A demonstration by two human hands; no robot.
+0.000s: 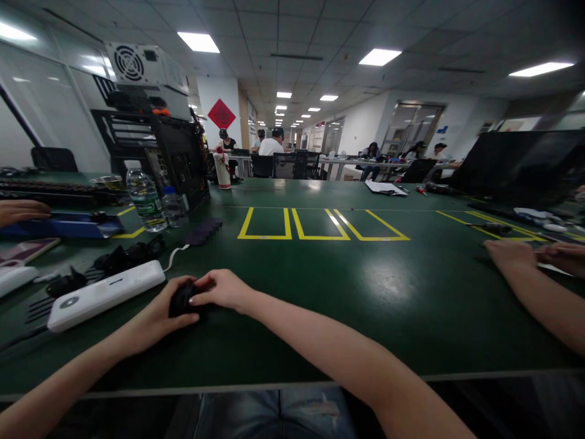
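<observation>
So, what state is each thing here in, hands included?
Left hand, curled around the black object
Right hand, gripping the same object
Black object, held by both hands
Large bottle, upright, capped
Small bottle, upright, capped
White device, lying flat
Cup, upright
Ceiling lights, lit

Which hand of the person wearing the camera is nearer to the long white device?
Left. The left hand is just beside the near right end of the long white device; the right hand is farther right, beyond the black object.
</observation>
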